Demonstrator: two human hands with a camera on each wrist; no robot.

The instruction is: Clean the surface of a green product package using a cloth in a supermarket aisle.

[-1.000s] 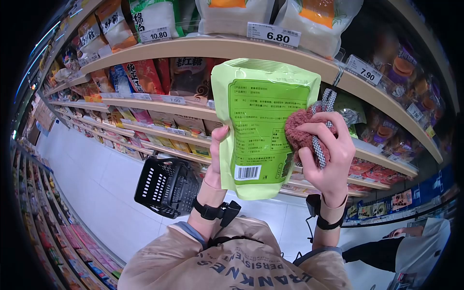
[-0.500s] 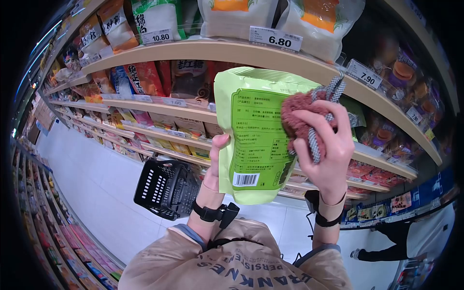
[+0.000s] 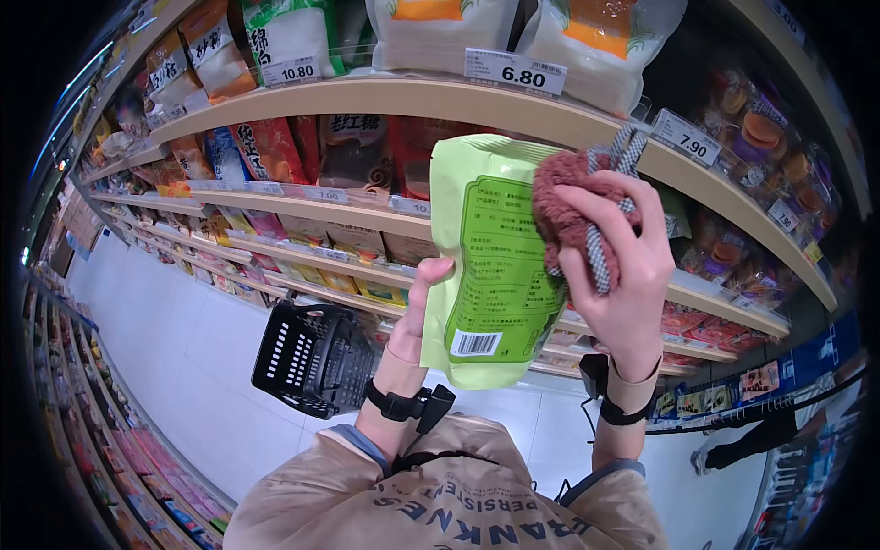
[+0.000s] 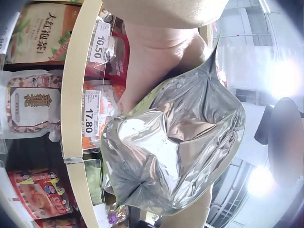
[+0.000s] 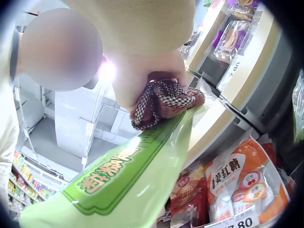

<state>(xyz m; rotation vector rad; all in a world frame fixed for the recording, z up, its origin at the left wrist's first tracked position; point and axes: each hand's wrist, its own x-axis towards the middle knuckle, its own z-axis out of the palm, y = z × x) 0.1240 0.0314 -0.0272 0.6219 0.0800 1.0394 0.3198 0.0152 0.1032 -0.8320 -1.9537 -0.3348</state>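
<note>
A light green pouch (image 3: 500,275) with printed text and a barcode stands upright in front of me in the head view. My left hand (image 3: 420,302) grips it by the left edge, thumb on the printed face and the fingers hidden behind. My right hand (image 3: 632,266) holds a fluffy brown cloth (image 3: 576,206) with a black-and-white checked trim, bunched against the pouch's upper right edge. In the left wrist view the pouch's silvery folded base (image 4: 166,152) faces the camera. Large lettering on the pouch's green front (image 5: 114,175) shows in the right wrist view.
Curved shelves (image 3: 367,96) of bagged sugar and other packets run close beyond the pouch, with price tags (image 3: 515,71) along their edges. A black shopping basket (image 3: 316,357) sits on the floor to the left. Another person's leg (image 3: 752,445) shows at the right.
My right hand has slid the cloth upward along the pouch's right side. The pouch has shifted slightly right and turned, showing less of its printed face. The person at the right has moved farther off.
</note>
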